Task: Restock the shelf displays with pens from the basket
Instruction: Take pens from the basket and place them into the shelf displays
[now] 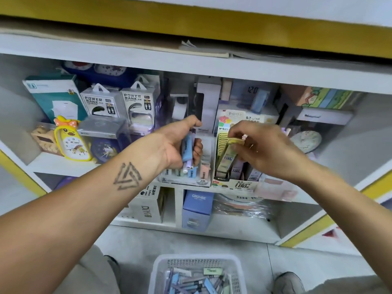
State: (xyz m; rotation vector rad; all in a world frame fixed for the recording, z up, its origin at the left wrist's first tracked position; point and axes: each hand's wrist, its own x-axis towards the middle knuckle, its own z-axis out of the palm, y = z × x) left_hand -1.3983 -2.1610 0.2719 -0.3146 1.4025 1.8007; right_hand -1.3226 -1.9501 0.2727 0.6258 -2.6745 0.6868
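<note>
My left hand (180, 143) is shut on a small bunch of pastel pen cases (187, 152), blue and lilac, held upright above a clear display box marked 2B (186, 177) on the middle shelf. My right hand (263, 149) pinches a yellow-green case (228, 155) and holds it tilted in the cardboard display box (235, 184) just to the right, where a row of like yellow-green cases stands. Low in the view, a white plastic basket (198, 261) on the floor holds several blue, lilac and green pen cases.
The white shelf unit has yellow edges. Power bank boxes (118, 102), a yellow duck clock (71, 141) and other clocks fill the shelf to the left. Boxes, one blue (197, 209), stand on the lower shelf. My shoes flank the basket on the grey floor.
</note>
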